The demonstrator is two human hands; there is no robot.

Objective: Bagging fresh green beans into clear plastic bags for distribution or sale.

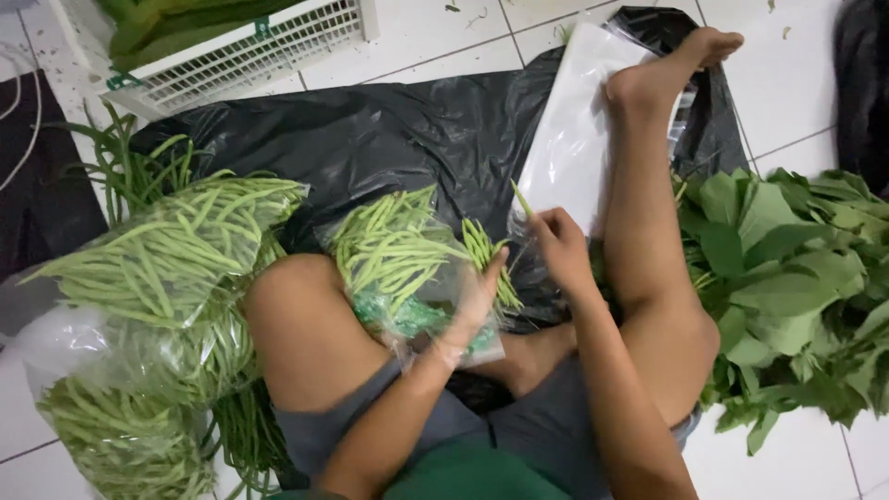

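Head | left hand (474, 301) grips bean bag (407, 268) | right hand (558, 245) pinches bean (521, 199)

Your left hand (472, 310) is motion-blurred, so its grip on the bean bag (407, 278) is unclear; the crate (250, 46) beyond it is cropped.

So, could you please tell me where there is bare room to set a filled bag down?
The black plastic sheet lies bare between the white crate and the bag of beans. White tiles beside the crate are free too. Bagged beans crowd the left, leafy greens the right.
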